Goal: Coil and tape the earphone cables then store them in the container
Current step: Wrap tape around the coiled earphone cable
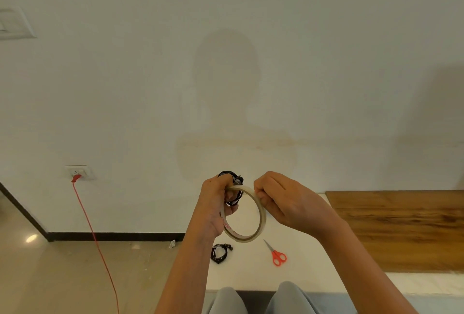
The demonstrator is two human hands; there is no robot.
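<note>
We see both hands raised in front of the wall, above the far edge of the white tabletop (251,274). The L hand (216,203) is clenched round a black coiled earphone cable (234,180), w/ the loops sticking out above & below the fingers. The same hand also steadies the left side of a tape roll (262,215), a thin tan ring standing nearly upright btw the two hands. The R hand (278,200) has its fingers curled & pinches the top right of the ring; we can't tell if a tape end is lifted. The cable in the L hand sits right against the top left of the ring.

Below the hands a second coiled cable (219,253), also black, lies flat on the tabletop. Red-handled scissors (277,256) lie near it to the right, blades pointing away from us, not touching it. A wooden panel (401,230) covers the tabletop's right part. To the left a red cord (95,238) hangs from a wall socket (79,172) down to the floor. Grey-clad knees (288,298) show at the bottom edge
</note>
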